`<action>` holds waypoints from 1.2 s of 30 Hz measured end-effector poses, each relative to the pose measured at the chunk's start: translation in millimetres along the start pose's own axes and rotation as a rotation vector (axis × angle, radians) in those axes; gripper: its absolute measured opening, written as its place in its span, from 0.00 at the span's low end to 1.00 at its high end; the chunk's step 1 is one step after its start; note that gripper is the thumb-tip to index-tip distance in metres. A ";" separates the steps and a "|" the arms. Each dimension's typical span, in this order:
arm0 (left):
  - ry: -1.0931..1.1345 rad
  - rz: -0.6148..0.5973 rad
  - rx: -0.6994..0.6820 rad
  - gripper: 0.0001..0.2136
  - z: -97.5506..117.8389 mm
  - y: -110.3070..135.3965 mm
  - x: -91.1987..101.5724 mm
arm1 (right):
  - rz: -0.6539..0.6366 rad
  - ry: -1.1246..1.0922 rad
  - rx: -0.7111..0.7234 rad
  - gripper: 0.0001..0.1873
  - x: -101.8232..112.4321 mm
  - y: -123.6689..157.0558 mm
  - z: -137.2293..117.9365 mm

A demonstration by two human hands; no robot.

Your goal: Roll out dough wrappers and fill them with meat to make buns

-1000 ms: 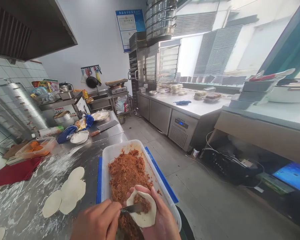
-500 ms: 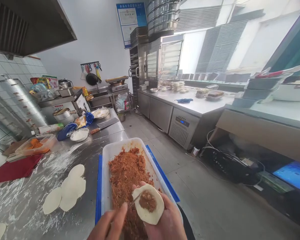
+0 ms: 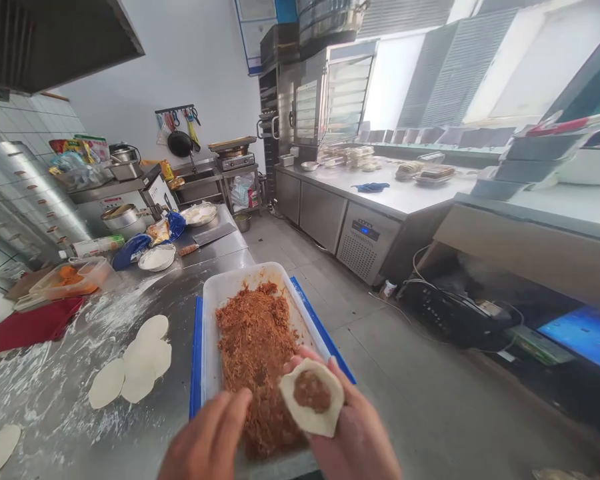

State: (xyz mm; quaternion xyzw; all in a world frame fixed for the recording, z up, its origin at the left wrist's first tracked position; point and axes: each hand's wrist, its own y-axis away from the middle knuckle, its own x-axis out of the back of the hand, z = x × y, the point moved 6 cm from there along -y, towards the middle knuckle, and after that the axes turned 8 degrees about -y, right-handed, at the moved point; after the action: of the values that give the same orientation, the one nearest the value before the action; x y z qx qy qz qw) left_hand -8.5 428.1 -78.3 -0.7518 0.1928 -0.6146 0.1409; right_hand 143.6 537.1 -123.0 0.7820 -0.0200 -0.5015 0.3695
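Note:
My right hand (image 3: 357, 443) is cupped under a round dough wrapper (image 3: 310, 419) that carries a dab of brown meat filling (image 3: 311, 392). It hovers over the near right corner of a white plastic tray (image 3: 240, 279) heaped with the same minced filling (image 3: 253, 333). At the bottom edge, my left hand (image 3: 207, 440) is beside the wrapper over the tray's near end. Its fingers are pressed together, and whatever they grip is hidden. The tray rests on a blue board (image 3: 197, 353).
Several flat dough wrappers (image 3: 140, 363) lie on the floured steel table (image 3: 70, 400) to the left. Beyond them are a red cloth (image 3: 27, 327), an orange-filled container (image 3: 70, 280), a flour bowl (image 3: 156, 258) and a cleaver (image 3: 207, 238). An aisle (image 3: 380, 347) separates this table from a steel counter (image 3: 395, 197).
A thin metal blade in my left hand was spreading filling on the wrapper; it has drawn back and no longer shows. The wrapper hand shifted slightly right, and my view tilted down.

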 end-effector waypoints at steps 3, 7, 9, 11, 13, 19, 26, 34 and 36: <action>-0.081 -0.251 0.031 0.18 -26.2 -24.1 -10.6 | 0.104 0.051 0.052 0.15 1.4 6.1 -32.0; -0.170 -0.690 0.002 0.19 -31.8 -54.8 -46.1 | 0.169 0.016 0.096 0.14 4.0 8.8 -55.3; -0.191 -0.748 -0.004 0.19 -27.4 -64.5 -59.4 | 0.177 0.010 0.103 0.14 7.4 7.8 -56.7; -0.185 -0.779 -0.021 0.18 -22.9 -67.3 -69.7 | 0.155 0.003 0.105 0.15 10.9 5.8 -55.2; -0.151 -0.812 -0.066 0.17 -19.4 -65.0 -75.7 | 0.141 -0.003 0.111 0.16 15.7 4.3 -54.0; -0.086 -0.862 -0.125 0.16 -19.9 -57.9 -73.5 | 0.112 -0.036 0.106 0.17 27.4 1.1 -52.0; -0.029 -0.862 -0.159 0.14 -10.0 -56.6 -72.1 | 0.064 -0.033 0.085 0.18 29.6 -3.1 -48.9; 0.437 -0.843 -0.001 0.13 -17.9 -69.2 -53.9 | 0.055 -0.035 0.104 0.17 27.9 -2.4 -51.7; 0.598 -0.824 0.119 0.13 -23.2 -72.4 -44.7 | 0.070 -0.042 0.103 0.17 26.7 -2.2 -51.3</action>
State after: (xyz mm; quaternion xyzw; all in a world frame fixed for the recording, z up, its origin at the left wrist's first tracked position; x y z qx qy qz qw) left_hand -30.3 513.6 -80.0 -0.5473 -0.1229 -0.8174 -0.1316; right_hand 197.0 556.6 -133.4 0.7880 -0.0809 -0.5030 0.3456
